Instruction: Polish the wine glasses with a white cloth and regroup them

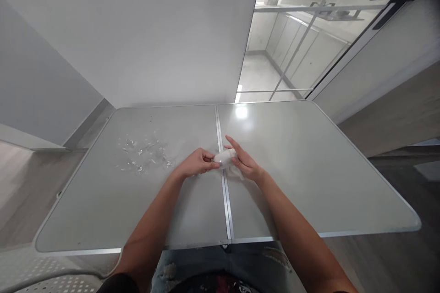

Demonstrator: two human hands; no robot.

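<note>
Above the table's centre seam, a small whitish, shiny cup-shaped piece (224, 159) lies tilted between my two hands. My left hand (197, 163) is closed, with thumb and fingers pinching the piece at its narrow left end. On the wider right end, my right hand (246, 165) is closed round it with the thumb and lower fingers, the index finger stretched out. A white cloth or tissue (235, 173) hangs beneath the right hand and seems to reach into the piece. Several clear, see-through glass-like pieces (140, 152) are grouped to the left; their exact shapes are hard to make out.
The pale folding table (309, 169) has a metal edge and a raised metal seam (225, 192) down its middle. A white wall (172, 32) rises behind it, with a glass-paned door (285, 50) at the right. A perforated white chair (55, 279) stands at lower left.
</note>
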